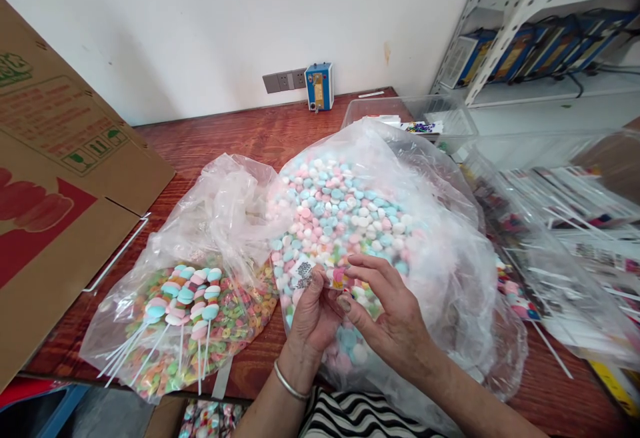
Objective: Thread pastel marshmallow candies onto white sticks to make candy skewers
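Observation:
In my left hand (317, 315), a small clear packet (341, 279) is gripped between thumb and fingers. It has a white label with a black printed code (303, 271) and pink and yellow bits inside. My right hand (393, 311) is at the packet's right end, its thumb and fingers apart around it; whether the fingertips touch the packet is hard to tell. Below and behind both hands lies a big clear bag of pink, blue and white candies (345, 205). Several candy skewers on white sticks (185, 298) rest to the left on a bag of colourful ring candies (245, 305).
A cardboard box (65, 178) stands at the left on the wooden table (200, 138). Clear plastic bins (560, 245) with sticks and packets line the right side. At the wall is a small blue device (320, 86) by the sockets (285, 81). Shelving (530, 11) rises at right.

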Available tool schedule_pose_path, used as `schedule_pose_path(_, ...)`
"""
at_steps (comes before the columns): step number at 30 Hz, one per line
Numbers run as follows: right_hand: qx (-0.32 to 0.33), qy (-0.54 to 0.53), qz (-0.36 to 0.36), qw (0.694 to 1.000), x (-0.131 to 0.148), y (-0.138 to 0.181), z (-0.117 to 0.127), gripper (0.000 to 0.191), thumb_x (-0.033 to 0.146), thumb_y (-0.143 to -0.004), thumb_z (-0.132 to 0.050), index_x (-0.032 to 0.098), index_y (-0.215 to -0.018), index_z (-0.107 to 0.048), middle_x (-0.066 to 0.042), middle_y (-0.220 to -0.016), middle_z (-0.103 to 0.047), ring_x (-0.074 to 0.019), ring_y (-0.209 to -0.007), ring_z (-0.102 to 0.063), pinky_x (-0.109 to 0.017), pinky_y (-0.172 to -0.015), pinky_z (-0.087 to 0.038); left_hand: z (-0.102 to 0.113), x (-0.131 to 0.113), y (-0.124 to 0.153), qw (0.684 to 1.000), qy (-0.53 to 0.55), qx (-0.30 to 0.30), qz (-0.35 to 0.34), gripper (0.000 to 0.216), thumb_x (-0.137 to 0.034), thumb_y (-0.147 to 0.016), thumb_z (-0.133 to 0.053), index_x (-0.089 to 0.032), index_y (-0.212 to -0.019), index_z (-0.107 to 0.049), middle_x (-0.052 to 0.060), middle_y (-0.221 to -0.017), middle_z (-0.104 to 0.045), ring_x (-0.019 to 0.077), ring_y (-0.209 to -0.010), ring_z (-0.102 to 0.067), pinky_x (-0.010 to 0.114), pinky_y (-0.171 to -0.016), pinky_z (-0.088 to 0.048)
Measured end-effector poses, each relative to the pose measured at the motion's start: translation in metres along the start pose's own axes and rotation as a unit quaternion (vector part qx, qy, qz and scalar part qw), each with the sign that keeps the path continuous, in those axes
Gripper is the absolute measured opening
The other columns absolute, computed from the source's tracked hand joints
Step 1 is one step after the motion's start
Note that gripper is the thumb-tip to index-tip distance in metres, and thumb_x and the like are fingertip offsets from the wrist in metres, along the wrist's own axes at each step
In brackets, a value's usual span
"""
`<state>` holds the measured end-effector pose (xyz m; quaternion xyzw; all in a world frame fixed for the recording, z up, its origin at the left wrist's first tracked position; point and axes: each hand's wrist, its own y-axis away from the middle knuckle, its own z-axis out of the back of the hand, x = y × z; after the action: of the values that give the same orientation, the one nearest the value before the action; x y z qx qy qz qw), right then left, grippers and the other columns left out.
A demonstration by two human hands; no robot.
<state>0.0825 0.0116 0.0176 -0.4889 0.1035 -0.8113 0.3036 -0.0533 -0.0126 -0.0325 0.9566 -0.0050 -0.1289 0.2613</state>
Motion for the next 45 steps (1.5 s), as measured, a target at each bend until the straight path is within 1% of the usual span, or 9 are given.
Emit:
schedule_pose_path(9, 0.022, -0.008, 0.014, 1.000, 0.003, 0.004, -0.004, 0.025, 0.023, -0.087, -0.063, 0.025, -0.112, -0.062, -0.012, -0.127, -0.054, -0.0265, -0.110, -0.058, -0.048, -0.095, -0.049, -0.002, 0.000, -0.001, 1.000, -0.013, -0.024, 0.008, 0.019, -0.032, -0.073, -0.080, -0.017, -0.073, -0.068, -0.002, -0.067, -0.065, 0.0052, -0.050, -0.053, 0.017, -0.050, -0.045)
schedule_pose_path(23, 0.049, -0.007, 0.038, 0.998, 0.018, 0.001, -0.002, 0.032, 0.025, -0.086, -0.065, 0.023, -0.117, -0.058, -0.013, -0.128, -0.055, -0.0278, -0.120, -0.054, -0.046, -0.098, -0.048, 0.009, -0.004, 0.012, 1.000, 0.015, 0.003, -0.023, 0.031, -0.028, -0.058, -0.089, -0.018, -0.075, -0.065, -0.006, -0.062, -0.058, 0.0040, -0.049, -0.046, 0.018, -0.050, -0.042)
schedule_pose_path(27, 0.041, -0.032, 0.057, 0.997, 0.029, -0.003, 0.008, 0.031, 0.026, -0.089, -0.062, 0.027, -0.119, -0.060, -0.011, -0.127, -0.058, -0.0276, -0.121, -0.053, -0.045, -0.101, -0.044, 0.011, -0.020, 0.032, 0.998, 0.037, 0.013, -0.042, 0.034, -0.031, -0.057, -0.090, -0.016, -0.071, -0.062, -0.005, -0.061, -0.053, 0.0033, -0.049, -0.040, 0.017, -0.048, -0.038)
schedule_pose_path(30, 0.034, -0.069, 0.040, 0.996, 0.038, -0.018, 0.002, 0.022, 0.027, -0.092, -0.056, 0.028, -0.112, -0.065, -0.008, -0.118, -0.064, -0.0253, -0.113, -0.059, -0.040, -0.095, -0.047, 0.017, -0.046, 0.066, 0.991, 0.055, 0.042, -0.115, 0.034, -0.027, -0.058, -0.090, -0.017, -0.069, -0.059, -0.006, -0.063, -0.048, 0.0020, -0.048, -0.036, 0.014, -0.045, -0.035)
schedule_pose_path(32, 0.099, -0.113, -0.003, 0.989, 0.046, -0.029, -0.019, 0.016, 0.028, -0.090, -0.057, 0.028, -0.101, -0.069, -0.005, -0.104, -0.070, -0.0230, -0.094, -0.065, -0.035, -0.080, -0.052, 0.026, -0.064, 0.095, 0.978, 0.063, 0.068, -0.186, 0.034, -0.025, -0.060, -0.089, -0.017, -0.067, -0.057, -0.005, -0.065, -0.047, 0.0015, -0.048, -0.036, 0.012, -0.042, -0.033)
schedule_pose_path(34, 0.238, -0.170, -0.087, 0.952, 0.058, -0.034, -0.057, 0.012, 0.029, -0.085, -0.061, 0.026, -0.092, -0.071, -0.002, -0.084, -0.072, -0.0201, -0.072, -0.066, -0.031, -0.062, -0.051, 0.038, -0.082, 0.126, 0.958, 0.067, 0.091, -0.262, 0.033, -0.026, -0.064, -0.087, -0.018, -0.066, -0.054, -0.005, -0.066, -0.047, 0.0019, -0.049, -0.039, 0.011, -0.042, -0.034)
schedule_pose_path(37, 0.389, -0.252, -0.316, 0.828, 0.076, -0.030, -0.132, 0.010, 0.030, -0.078, -0.067, 0.021, -0.073, -0.068, 0.000, -0.055, -0.065, -0.0159, -0.047, -0.058, -0.024, -0.041, -0.041, 0.062, -0.104, 0.165, 0.924, 0.064, 0.137, -0.351, 0.028, -0.027, -0.072, -0.081, -0.019, -0.069, -0.055, -0.005, -0.069, -0.051, 0.0032, -0.054, -0.047, 0.011, -0.045, -0.039)
schedule_pose_path(41, 0.397, -0.257, -0.393, 0.789, 0.089, -0.016, -0.212, 0.028, 0.034, -0.081, -0.064, 0.019, -0.060, -0.052, -0.001, -0.053, -0.064, -0.0136, -0.039, -0.055, -0.022, -0.033, -0.039, 0.097, -0.127, 0.200, 0.891, 0.049, 0.174, -0.416, 0.021, -0.021, -0.078, -0.076, -0.020, -0.075, -0.055, -0.005, -0.076, -0.056, 0.0038, -0.059, -0.052, 0.013, -0.050, -0.042)
schedule_pose_path(45, 0.384, -0.261, -0.411, 0.785, 0.082, -0.006, -0.227, 0.023, 0.029, -0.087, -0.058, 0.020, -0.068, -0.048, 0.002, -0.056, -0.064, -0.0114, -0.045, -0.058, -0.020, -0.041, -0.045, 0.118, -0.142, 0.225, 0.866, 0.057, 0.109, -0.484, 0.022, -0.022, -0.078, -0.076, -0.019, -0.074, -0.055, -0.006, -0.072, -0.052, 0.0033, -0.057, -0.051, 0.014, -0.050, -0.042)
